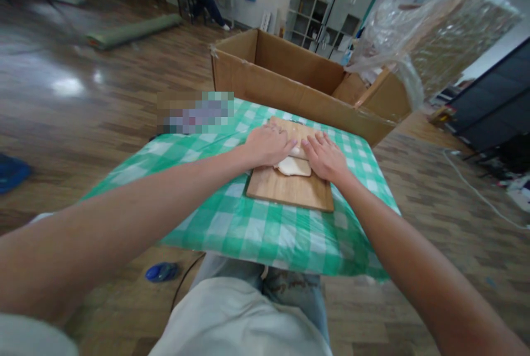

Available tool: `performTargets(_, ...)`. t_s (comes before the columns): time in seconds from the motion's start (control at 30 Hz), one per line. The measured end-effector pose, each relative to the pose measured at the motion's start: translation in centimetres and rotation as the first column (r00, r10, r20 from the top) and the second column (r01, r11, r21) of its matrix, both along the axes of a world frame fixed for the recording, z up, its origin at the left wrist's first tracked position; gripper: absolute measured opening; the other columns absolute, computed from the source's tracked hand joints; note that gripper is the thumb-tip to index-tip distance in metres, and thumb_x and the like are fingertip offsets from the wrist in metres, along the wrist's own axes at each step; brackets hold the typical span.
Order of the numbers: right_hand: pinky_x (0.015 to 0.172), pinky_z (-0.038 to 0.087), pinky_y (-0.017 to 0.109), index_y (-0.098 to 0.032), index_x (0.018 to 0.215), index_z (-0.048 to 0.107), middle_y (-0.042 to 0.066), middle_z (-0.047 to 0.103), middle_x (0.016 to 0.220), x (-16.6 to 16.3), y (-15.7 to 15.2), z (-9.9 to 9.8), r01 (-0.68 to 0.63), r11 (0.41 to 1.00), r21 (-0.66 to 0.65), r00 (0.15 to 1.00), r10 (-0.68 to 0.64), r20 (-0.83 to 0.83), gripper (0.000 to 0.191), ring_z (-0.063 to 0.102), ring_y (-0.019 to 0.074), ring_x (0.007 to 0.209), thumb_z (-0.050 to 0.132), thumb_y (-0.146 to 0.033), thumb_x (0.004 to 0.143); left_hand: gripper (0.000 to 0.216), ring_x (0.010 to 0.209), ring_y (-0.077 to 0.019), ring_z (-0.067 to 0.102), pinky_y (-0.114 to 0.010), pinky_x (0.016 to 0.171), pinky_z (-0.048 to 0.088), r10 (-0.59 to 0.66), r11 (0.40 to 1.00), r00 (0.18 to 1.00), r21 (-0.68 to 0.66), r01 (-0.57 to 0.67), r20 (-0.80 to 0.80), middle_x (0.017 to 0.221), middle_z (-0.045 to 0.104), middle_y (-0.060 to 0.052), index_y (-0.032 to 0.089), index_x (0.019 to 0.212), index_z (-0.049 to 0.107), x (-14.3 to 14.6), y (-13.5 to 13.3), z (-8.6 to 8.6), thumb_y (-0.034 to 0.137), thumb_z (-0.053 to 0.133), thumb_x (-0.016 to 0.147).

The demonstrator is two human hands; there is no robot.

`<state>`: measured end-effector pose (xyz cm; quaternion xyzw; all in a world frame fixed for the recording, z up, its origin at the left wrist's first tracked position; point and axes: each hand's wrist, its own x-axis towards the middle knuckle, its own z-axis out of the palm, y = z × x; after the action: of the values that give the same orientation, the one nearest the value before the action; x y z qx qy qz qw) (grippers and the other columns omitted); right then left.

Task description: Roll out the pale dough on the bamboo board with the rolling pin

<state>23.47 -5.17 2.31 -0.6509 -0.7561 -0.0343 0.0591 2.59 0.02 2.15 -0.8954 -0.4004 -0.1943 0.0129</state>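
A flattened piece of pale dough (293,167) lies on a wooden cutting board (290,190). Across the dough is a light wooden rolling pin (298,152), mostly hidden under my hands. My left hand (270,145) rests on its left part, palm down, fingers stretched forward and to the right. On its right part lies my right hand (326,156), with the fingers extended and slightly apart. Both hands press from above rather than wrap around the pin. Behind them, the far part of the board (284,123) shows, with a dark curved edge beyond it.
A green-and-white checked cloth (232,218) covers the table. Against its far side stands a large open cardboard box (290,77) with clear plastic wrap (455,36). A blurred-out item (199,116) is at the left corner. A blue-capped bottle (162,272) lies on the floor.
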Motion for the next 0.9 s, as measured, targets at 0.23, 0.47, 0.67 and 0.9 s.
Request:
performTargets(0.23,0.126,0.025,0.049,-0.003,0.156,0.044,0.020,0.041,0.165,-1.3,-4.3,0.4,-0.041,0.999,0.009,0.999,0.041,0.022,0.079,0.026,0.0321,0.159,0.007,-0.054,0.109,0.062,0.125,-0.0318,0.062,-0.042,0.106,0.045,0.014,0.998,0.999,0.055,-0.012,-0.033,0.128,0.070,-0.020,0.007,0.125,0.066,-1.3,-4.5,-0.3,0.053,0.029,0.108)
performTargets(0.47,0.126,0.027,0.048,0.001,0.163,0.028,0.022,0.025,0.171,-2.0,-10.0,0.5,-0.111,0.992,0.058,0.991,0.106,0.082,0.084,0.019,0.0343,0.160,0.023,-0.061,0.107,0.071,0.144,-0.0383,0.046,-0.049,0.121,0.029,0.002,0.995,1.000,0.098,0.000,-0.020,0.153,0.052,-0.026,0.002,0.146,0.049,-2.6,-9.8,-0.5,0.057,0.042,0.102)
performTargets(0.67,0.128,0.023,0.052,0.000,0.165,0.021,0.022,0.019,0.173,-1.2,-11.0,0.7,-0.208,0.978,0.023,0.976,0.206,0.064,0.088,0.014,0.0335,0.162,0.029,-0.063,0.105,0.075,0.147,-0.0433,0.041,-0.054,0.125,0.024,-0.044,0.996,0.999,0.080,0.044,-0.003,0.156,0.046,-0.031,-0.003,0.149,0.044,-3.1,-10.5,-0.6,0.055,0.045,0.101)
performTargets(0.9,0.128,0.022,0.055,-0.007,0.165,0.030,0.017,0.031,0.170,0.0,-4.6,0.9,-0.179,0.984,-0.016,0.984,0.179,-0.008,0.080,0.020,0.0340,0.160,0.012,-0.061,0.108,0.073,0.129,-0.0412,0.060,-0.053,0.105,0.047,0.020,0.997,1.000,-0.071,-0.022,-0.019,0.144,0.058,-0.022,0.008,0.142,0.051,-1.7,-5.3,-0.5,0.067,0.033,0.104)
